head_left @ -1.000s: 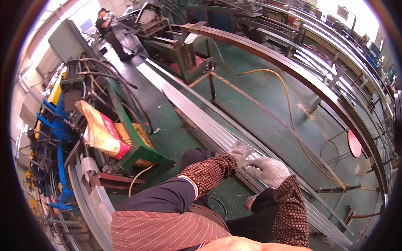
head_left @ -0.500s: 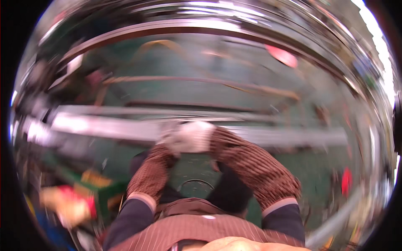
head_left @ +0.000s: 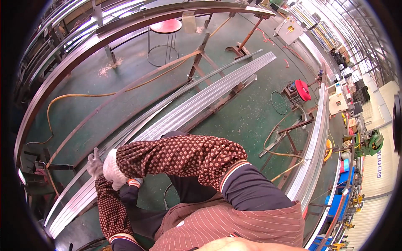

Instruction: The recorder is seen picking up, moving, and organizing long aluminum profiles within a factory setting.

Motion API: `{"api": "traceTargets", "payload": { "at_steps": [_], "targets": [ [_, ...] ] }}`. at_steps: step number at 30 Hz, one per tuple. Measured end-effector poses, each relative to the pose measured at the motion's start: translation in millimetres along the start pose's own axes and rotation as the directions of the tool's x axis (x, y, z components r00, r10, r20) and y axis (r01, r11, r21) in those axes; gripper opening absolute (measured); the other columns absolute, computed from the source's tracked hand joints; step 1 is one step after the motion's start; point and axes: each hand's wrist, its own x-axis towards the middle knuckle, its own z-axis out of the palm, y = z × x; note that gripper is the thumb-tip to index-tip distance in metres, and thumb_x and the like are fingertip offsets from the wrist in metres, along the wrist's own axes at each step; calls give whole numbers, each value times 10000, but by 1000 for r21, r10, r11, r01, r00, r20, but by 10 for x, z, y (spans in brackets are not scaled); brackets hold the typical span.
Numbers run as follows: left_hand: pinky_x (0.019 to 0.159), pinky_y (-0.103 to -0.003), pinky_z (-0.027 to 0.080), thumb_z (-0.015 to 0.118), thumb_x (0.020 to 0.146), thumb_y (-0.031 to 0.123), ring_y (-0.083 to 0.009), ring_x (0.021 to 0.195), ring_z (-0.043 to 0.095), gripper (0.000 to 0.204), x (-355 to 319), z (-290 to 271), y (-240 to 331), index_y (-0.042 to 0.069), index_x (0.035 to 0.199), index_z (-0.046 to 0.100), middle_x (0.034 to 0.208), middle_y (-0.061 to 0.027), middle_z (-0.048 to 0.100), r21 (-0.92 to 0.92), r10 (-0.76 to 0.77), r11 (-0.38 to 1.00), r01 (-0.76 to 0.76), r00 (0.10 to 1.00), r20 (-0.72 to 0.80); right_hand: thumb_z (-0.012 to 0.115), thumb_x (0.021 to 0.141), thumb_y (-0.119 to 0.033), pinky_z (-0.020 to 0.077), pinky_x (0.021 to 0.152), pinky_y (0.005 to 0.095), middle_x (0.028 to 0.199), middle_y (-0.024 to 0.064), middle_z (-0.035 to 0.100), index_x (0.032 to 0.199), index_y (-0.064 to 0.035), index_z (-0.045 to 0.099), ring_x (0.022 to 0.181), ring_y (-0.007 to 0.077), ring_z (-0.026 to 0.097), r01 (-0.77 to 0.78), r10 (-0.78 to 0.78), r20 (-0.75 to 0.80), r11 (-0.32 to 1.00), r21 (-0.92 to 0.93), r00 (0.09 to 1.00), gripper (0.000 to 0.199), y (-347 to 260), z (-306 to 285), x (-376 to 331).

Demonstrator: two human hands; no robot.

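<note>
My hands are together at the left, above a bundle of long silvery metal profiles [head_left: 184, 115]. My left hand [head_left: 94, 165], in a greyish glove, has at least one finger stretched up and holds nothing that I can see. Against its wrist lies my right hand [head_left: 112, 168], in a whitish knitted glove; its fingers are mostly hidden, so whether it grips the left glove does not show. Brown patterned sleeve covers wrap both forearms. The profiles run diagonally from lower left to upper middle, passing beneath my hands.
A brown steel beam [head_left: 63, 62] curves along the far left. Behind the profiles stands a red round stool [head_left: 166, 26]. A yellow hose [head_left: 83, 95] trails over the green floor. To the right are a red reel [head_left: 302, 90] and another stack of metal profiles [head_left: 307, 154].
My view has turned to the right and sharpened. The profiles, level before, now run diagonally, and my joined hands appear farther left. My right hand stays against the left.
</note>
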Motion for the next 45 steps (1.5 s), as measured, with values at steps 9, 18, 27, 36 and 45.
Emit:
{"api": "traceTargets", "payload": {
  "at_steps": [9, 18, 27, 36, 45],
  "targets": [
    [1255, -533, 237, 623, 1006, 411, -247, 1383, 531, 530, -225, -460, -905, 202, 1488, 558, 1387, -90, 643, -54, 149, 986, -155, 983, -109, 711, 827, -520, 551, 889, 536, 987, 124, 771, 1056, -131, 802, 991, 354, 733, 192, -185, -71, 977, 97, 980, 461, -508, -608, -122],
    [903, -352, 570, 686, 967, 180, -246, 985, 705, 219, -156, 32, -745, 72, 1137, 770, 1065, -134, 724, -796, 284, 534, -285, 947, -149, 657, 881, -545, 535, 908, 563, 961, 172, 772, 1058, -67, 801, 996, 394, 731, 13, -3, 54, 982, -190, 999, 529, -739, -498, 181],
    [926, -390, 562, 663, 952, 245, -256, 995, 716, 242, -266, 501, -558, 94, 1105, 775, 1041, -121, 743, -636, 727, 319, -703, 612, -312, 663, 880, -628, 525, 967, 516, 1107, 117, 771, 1134, -108, 800, 1102, 359, 707, 156, -165, 60, 979, 132, 984, 594, -404, -624, -29],
    [951, -434, 553, 637, 936, 319, -267, 1006, 729, 279, -299, 689, 2, 119, 1070, 780, 1013, -107, 764, -371, 765, 452, -811, 567, -305, 676, 862, -431, 580, 721, 514, 783, 158, 708, 813, -62, 755, 768, 372, 713, 309, -271, -216, 937, 166, 938, 380, -482, -658, -125],
    [1216, -514, 296, 533, 1026, 456, -302, 1314, 584, 371, -550, -216, -419, 224, 1239, 729, 1275, -109, 705, -381, 295, 862, -335, 942, -161, 634, 1002, -453, 562, 865, 444, 988, 147, 730, 1213, -76, 693, 970, 283, 718, 399, -397, -39, 912, 93, 917, 436, -587, -875, -345]
  ]
}}
